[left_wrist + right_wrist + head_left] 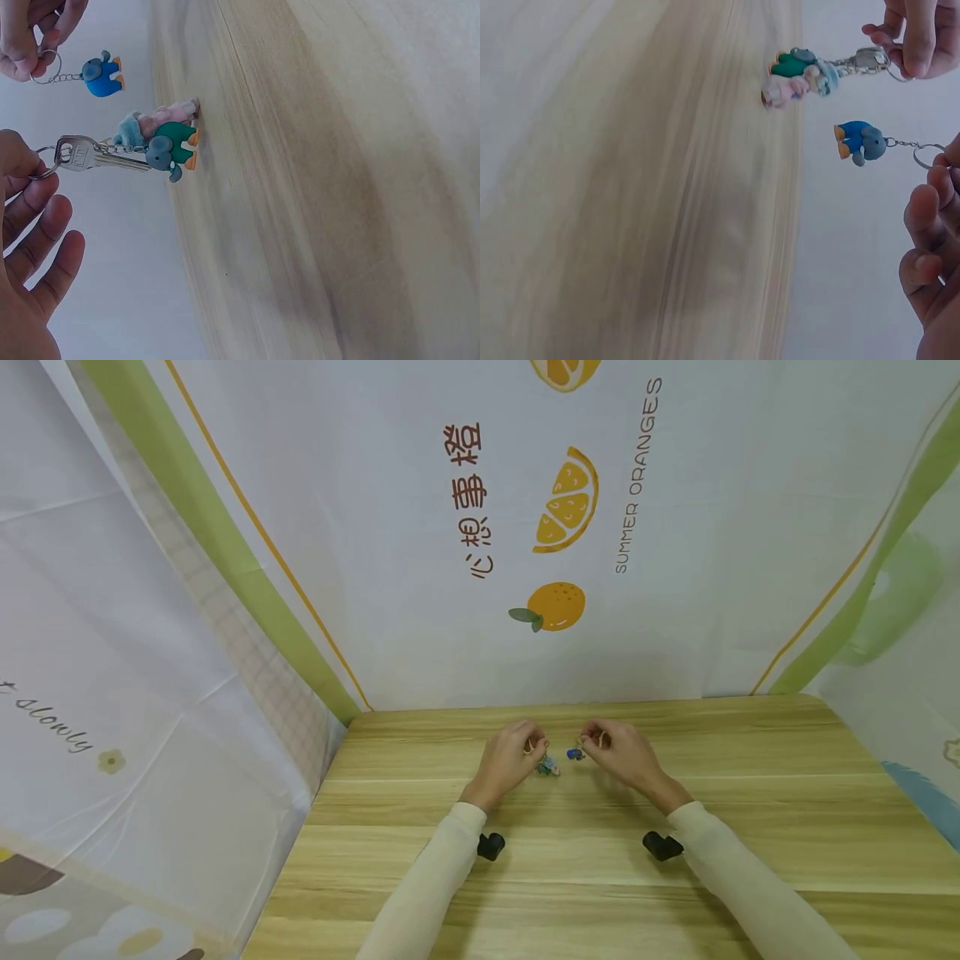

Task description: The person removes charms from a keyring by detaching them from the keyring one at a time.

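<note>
My left hand point(506, 764) pinches a metal key ring point(43, 166) between thumb and forefinger, the other fingers loosely bent. From it hang silver keys point(81, 154), a green-bodied elephant charm point(172, 138) with a grey head, and a pink figure point(781, 91) in a light-blue hat. Whether these charms touch the table cannot be told. To the right, my right hand point(626, 756) pinches a separate ring point(928, 156), from which a blue elephant charm point(859, 139) dangles on a short chain. Both hands are close together but apart, over the table's far part.
The wood-grain table point(570, 910) reaches a white cloth backdrop point(405, 610) with orange prints. Printed cloth also hangs at the left point(187, 793) and right sides. Black pieces point(491, 846) show beside both forearms.
</note>
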{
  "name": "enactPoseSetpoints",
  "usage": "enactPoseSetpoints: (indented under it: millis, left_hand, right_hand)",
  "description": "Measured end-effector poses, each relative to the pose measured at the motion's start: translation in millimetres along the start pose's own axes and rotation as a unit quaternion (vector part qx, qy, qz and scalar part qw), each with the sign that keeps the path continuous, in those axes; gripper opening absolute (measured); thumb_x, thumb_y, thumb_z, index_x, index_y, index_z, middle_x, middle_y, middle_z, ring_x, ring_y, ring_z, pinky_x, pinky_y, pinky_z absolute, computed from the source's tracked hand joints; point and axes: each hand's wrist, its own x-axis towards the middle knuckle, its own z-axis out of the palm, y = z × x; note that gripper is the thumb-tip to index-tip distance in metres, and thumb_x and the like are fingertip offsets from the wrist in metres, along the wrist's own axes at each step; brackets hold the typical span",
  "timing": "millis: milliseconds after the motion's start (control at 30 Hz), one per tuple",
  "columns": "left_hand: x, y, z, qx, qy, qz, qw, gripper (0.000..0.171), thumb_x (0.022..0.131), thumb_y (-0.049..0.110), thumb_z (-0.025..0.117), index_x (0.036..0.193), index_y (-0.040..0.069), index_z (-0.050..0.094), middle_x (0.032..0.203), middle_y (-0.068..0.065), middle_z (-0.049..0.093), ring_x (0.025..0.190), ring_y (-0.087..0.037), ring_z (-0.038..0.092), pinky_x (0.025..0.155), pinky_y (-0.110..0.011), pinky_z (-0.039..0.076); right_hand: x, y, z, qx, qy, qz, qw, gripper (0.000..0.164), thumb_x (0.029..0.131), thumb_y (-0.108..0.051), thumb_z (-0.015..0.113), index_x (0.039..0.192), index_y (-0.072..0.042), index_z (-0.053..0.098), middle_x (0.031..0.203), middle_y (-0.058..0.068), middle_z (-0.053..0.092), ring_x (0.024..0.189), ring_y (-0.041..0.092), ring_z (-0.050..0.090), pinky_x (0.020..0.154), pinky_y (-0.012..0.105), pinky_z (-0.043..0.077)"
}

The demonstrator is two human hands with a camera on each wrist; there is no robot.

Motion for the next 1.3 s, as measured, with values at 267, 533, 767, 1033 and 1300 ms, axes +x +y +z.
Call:
enactPoseSetpoints:
  millis: [267,533,767,1033,1300]
  left_hand:
    - [-0.9,-2.3,-0.7,-0.003,0.014,0.009,0.9999,0.006,0.103,0.016,0.07,0.102,0.013,0.075,0.092,0.001,0.072,0.077,-0.01,0.064,0.064,-0.016,0.049]
    - [-2.2,-6.1,-0.9,-0.005,0.022,0.012,0.9997,0.007,0.103,0.016,0.07,0.099,0.014,0.075,0.09,0.002,0.072,0.075,-0.008,0.063,0.063,-0.015,0.049]
    - [-3.6,-7.1,-2.6,-0.009,0.02,0.008,0.9997,0.007,0.103,0.016,0.07,0.099,0.014,0.075,0.091,0.002,0.072,0.076,-0.009,0.064,0.064,-0.016,0.051]
    - [-5.6,-6.7,-6.2,-0.009,0.014,-0.004,0.9999,0.007,0.104,0.016,0.07,0.102,0.013,0.076,0.093,0.002,0.073,0.077,-0.01,0.066,0.066,-0.018,0.051]
    - [-7.2,-8.0,-6.7,-0.021,0.011,-0.013,0.9996,0.008,0.104,0.017,0.069,0.102,0.013,0.076,0.094,0.001,0.074,0.078,-0.01,0.066,0.066,-0.019,0.052]
  right_hand:
    - [0,9,-11,-0.006,0.009,-0.02,1.0,0.005,0.101,-0.013,0.073,0.105,-0.011,0.075,0.09,0.0,0.073,0.071,0.007,0.058,0.062,0.026,0.05]
    - [0,20,-23,-0.006,0.017,-0.023,1.0,0.005,0.102,-0.013,0.073,0.105,-0.01,0.077,0.091,0.002,0.076,0.069,0.007,0.057,0.061,0.027,0.049]
    - [-2,29,-33,-0.026,0.03,-0.019,0.999,0.005,0.1,-0.012,0.074,0.104,-0.009,0.077,0.091,0.003,0.076,0.068,0.007,0.057,0.062,0.027,0.049]
    - [-3,42,-46,-0.047,0.039,-0.003,0.998,0.006,0.101,-0.012,0.072,0.103,-0.008,0.076,0.091,0.007,0.076,0.071,0.012,0.06,0.061,0.027,0.048]
    - [-2,53,-58,-0.058,0.049,-0.008,0.997,0.005,0.1,-0.011,0.073,0.1,-0.006,0.075,0.088,0.007,0.075,0.072,0.014,0.062,0.061,0.028,0.05]
